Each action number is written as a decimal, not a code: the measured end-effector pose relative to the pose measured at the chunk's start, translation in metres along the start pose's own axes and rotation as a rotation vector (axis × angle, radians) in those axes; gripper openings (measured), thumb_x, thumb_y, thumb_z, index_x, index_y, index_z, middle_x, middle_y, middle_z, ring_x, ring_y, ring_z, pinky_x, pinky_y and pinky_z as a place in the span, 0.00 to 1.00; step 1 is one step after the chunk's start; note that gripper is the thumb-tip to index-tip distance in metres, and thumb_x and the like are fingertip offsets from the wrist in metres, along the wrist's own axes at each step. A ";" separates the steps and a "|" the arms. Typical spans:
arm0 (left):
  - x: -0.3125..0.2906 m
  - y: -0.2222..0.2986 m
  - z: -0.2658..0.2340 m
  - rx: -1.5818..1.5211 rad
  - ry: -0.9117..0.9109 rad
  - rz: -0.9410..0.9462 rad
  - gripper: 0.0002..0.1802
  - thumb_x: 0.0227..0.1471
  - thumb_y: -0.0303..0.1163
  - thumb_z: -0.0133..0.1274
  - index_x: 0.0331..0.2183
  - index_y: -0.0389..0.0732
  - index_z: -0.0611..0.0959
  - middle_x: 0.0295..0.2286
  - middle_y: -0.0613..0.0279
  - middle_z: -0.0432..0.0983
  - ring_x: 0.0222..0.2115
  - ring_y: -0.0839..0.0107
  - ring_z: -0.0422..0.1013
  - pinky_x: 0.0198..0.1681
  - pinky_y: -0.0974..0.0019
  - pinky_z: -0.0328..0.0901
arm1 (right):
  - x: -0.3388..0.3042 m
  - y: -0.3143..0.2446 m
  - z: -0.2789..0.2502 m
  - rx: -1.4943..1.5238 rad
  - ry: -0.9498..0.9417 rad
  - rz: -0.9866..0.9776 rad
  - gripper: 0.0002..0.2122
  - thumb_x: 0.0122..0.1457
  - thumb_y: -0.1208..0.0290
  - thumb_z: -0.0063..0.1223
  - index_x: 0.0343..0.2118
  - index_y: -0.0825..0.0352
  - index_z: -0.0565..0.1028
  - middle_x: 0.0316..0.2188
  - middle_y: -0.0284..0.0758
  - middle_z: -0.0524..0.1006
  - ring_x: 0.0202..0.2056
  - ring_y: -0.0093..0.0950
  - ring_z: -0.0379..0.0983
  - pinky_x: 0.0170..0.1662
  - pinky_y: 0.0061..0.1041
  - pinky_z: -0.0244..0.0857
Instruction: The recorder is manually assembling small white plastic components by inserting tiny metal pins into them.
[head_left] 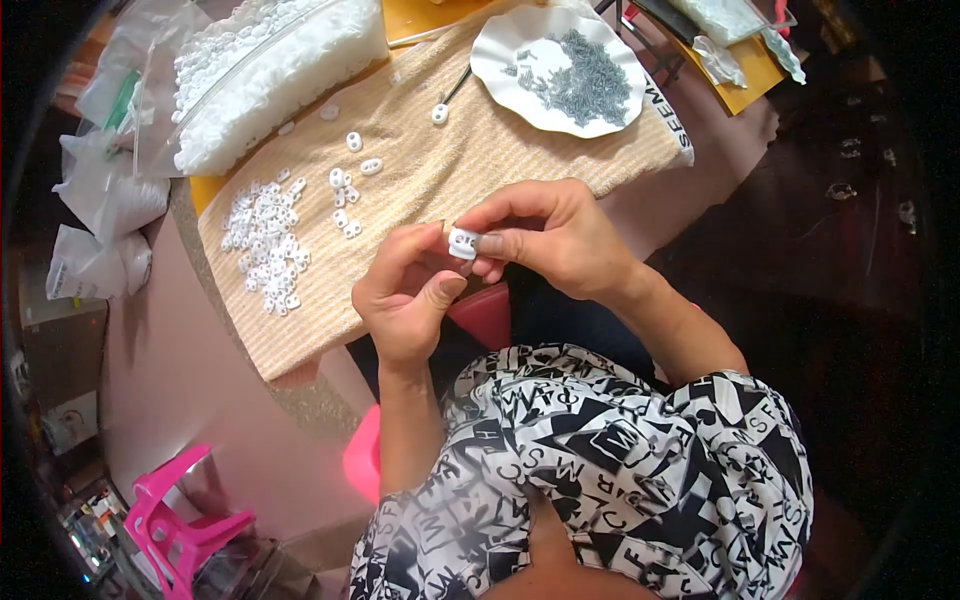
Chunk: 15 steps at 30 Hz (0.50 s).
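Observation:
A small white two-hole cord lock (pixel 463 243) is pinched between the thumb and fingers of my right hand (pixel 570 240), just past the near edge of the cloth. My left hand (pixel 400 295) is beside it, its index fingertip at the piece's left side. The left thumb stands apart from the index finger, and the other left fingers are partly hidden. On the cloth to the left lies a heap of small white two-hole parts (pixel 268 245). Several more cord locks (pixel 371 167) are scattered between that heap and my hands.
A tan striped cloth (pixel 420 170) covers the table. A scalloped white plate (pixel 490 50) holds small grey springs (pixel 590 80). By a thin dark rod lies one white part (pixel 440 114). A large clear bag of white parts (pixel 285 80) stands far left; a pink stool (pixel 175 520) is lower left.

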<state>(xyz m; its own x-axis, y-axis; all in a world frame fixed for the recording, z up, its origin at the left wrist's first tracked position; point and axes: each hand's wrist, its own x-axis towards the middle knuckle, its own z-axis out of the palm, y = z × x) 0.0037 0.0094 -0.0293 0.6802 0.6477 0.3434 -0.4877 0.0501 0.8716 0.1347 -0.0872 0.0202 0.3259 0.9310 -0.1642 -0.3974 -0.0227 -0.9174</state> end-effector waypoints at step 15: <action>0.001 0.002 -0.008 -0.015 0.121 -0.154 0.14 0.41 0.21 0.56 0.35 0.32 0.76 0.28 0.63 0.70 0.28 0.78 0.67 0.32 0.78 0.63 | 0.021 -0.017 0.011 -0.201 0.023 -0.058 0.07 0.49 0.83 0.49 0.32 0.75 0.72 0.24 0.34 0.74 0.23 0.18 0.69 0.27 0.15 0.66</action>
<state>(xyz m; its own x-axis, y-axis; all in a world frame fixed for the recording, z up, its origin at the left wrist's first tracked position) -0.0009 0.0159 -0.0301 0.6773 0.7179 0.1610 -0.3918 0.1668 0.9048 0.1383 -0.0631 0.0362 0.3635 0.9244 -0.1156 -0.1990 -0.0442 -0.9790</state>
